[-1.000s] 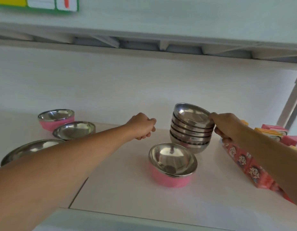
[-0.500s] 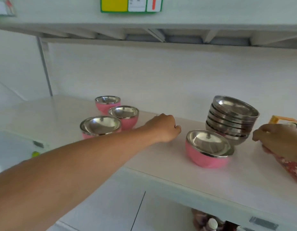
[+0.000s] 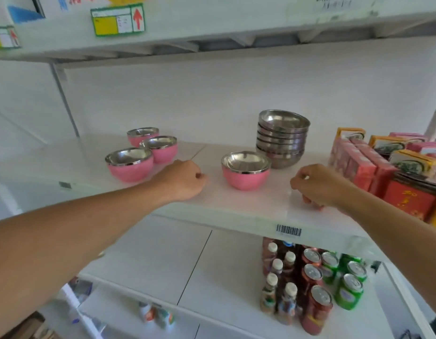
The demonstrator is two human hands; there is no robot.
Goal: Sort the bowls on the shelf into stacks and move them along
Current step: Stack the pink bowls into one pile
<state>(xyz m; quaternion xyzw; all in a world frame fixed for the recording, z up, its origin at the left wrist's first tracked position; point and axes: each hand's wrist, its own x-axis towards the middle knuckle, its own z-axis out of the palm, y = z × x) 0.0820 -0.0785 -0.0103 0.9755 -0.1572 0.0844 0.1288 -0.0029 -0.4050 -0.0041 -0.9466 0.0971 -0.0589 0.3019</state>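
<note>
Bowls sit apart on the shelf [image 3: 248,209]: one pink bowl [image 3: 246,170] between your hands, three pink bowls [image 3: 141,155] further left, a steel stack [image 3: 282,138] behind. Your left hand [image 3: 181,179] and right hand [image 3: 315,184] are curled and hold nothing. Take the near pink bowl by its sides with both hands and set it gently into another pink one.

The stacked bowls [image 3: 282,135] are bare, shiny metal. The pink bowls [image 3: 246,170] have glossy pink shells and polished steel linings. The shelf [image 3: 236,204] looks smooth white.
</note>
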